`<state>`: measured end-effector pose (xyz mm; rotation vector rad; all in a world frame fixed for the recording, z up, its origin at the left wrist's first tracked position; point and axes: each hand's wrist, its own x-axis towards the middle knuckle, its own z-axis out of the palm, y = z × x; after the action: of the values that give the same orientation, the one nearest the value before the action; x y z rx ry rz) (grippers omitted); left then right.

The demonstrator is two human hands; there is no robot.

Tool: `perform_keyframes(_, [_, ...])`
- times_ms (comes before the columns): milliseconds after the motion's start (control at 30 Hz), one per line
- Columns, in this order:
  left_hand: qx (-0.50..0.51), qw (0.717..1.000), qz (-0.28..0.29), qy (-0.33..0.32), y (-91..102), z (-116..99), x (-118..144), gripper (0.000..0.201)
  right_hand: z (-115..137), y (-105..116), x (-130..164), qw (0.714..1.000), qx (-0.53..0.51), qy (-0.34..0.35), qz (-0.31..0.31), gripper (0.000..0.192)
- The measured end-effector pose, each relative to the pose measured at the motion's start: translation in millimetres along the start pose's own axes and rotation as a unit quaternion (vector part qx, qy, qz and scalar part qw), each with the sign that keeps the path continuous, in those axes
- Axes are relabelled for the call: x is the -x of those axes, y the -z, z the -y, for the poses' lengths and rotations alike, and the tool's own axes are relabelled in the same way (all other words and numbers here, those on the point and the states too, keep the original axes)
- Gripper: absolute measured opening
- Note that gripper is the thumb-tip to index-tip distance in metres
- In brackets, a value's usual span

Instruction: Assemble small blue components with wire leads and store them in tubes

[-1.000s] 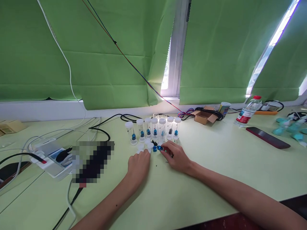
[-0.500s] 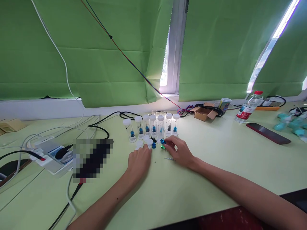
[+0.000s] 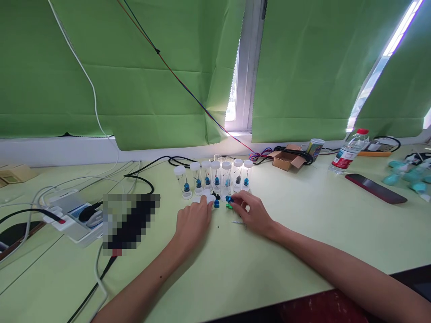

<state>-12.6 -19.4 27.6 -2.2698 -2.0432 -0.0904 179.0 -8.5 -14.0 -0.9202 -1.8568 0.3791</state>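
Well, right hand: pinching blue piece.
Left hand: I can't tell its grip.
White lids: partly hidden.

Vials on table, carton to right, bottle farther right

Daylight slips between green blinds beside a white window frame above a pale-green table.
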Motion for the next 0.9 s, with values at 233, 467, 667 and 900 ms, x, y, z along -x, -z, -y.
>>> perform_keyframes(233, [0.182,0.963,-0.121,-0.157,-11.9,-6,5,0.034,-1,1,0,1.000,-0.003,0.011,0.004,0.009])
perform_keyframes(467, [0.240,0.939,-0.136,-0.204,-25.3,-8,4,0.034,-1,2,2,1.000,-0.015,0.015,0.016,0.012])
perform_keyframes(667, [0.270,0.917,-0.153,-0.249,-28.2,-5,1,0.035,1,2,1,0.999,-0.017,0.011,0.028,0.014])
perform_keyframes(900, [0.331,0.894,-0.156,-0.258,-36.4,-6,0,0.025,-3,1,3,0.998,-0.017,0.006,0.064,0.017])
